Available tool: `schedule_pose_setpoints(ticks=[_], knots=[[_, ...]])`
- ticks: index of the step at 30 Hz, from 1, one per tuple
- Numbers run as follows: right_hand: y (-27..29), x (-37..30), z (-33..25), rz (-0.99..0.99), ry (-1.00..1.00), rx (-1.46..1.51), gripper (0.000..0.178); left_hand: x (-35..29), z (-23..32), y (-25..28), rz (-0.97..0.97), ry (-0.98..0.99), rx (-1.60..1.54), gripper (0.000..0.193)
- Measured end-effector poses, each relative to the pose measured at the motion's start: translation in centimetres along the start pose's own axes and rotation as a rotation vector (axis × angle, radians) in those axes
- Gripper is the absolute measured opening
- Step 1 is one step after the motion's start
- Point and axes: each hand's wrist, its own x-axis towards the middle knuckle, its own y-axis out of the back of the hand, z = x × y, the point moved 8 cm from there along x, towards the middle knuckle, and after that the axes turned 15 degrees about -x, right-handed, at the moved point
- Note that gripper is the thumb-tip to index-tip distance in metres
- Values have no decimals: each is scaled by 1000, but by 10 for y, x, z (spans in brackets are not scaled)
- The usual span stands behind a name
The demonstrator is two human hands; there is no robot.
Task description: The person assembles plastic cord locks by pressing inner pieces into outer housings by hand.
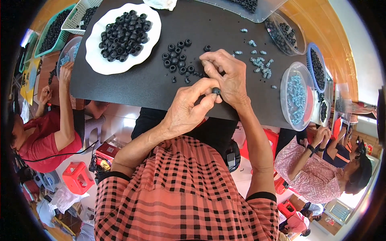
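Nearest, the left hand and right hand meet over the near edge of the dark flat counter. The left fingers pinch a small black rubber ring, with the right hand's fingers curled against it (what else they grip is hidden). Just beyond lies a loose cluster of black rings, and to its right scattered small silvery-blue screws. Farther off stands a white scalloped plate heaped with rings, and at right a clear round tub of screws.
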Motion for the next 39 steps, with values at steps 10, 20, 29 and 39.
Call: schedule_pose_setpoints(ticks=[10,20,29,39], knots=[[0,1,-1,12,23,-16,15,1,4,0,-10,5,-2,24],[0,-1,-3,33,41,-60,14,-5,4,-9,-30,-47,-36,23],[-2,-1,-6,47,59,-134,12,-8,0,-11,-65,-11,1,25],[-1,-1,-9,75,94,-130,13,-10,2,-11,-49,-112,22,25]])
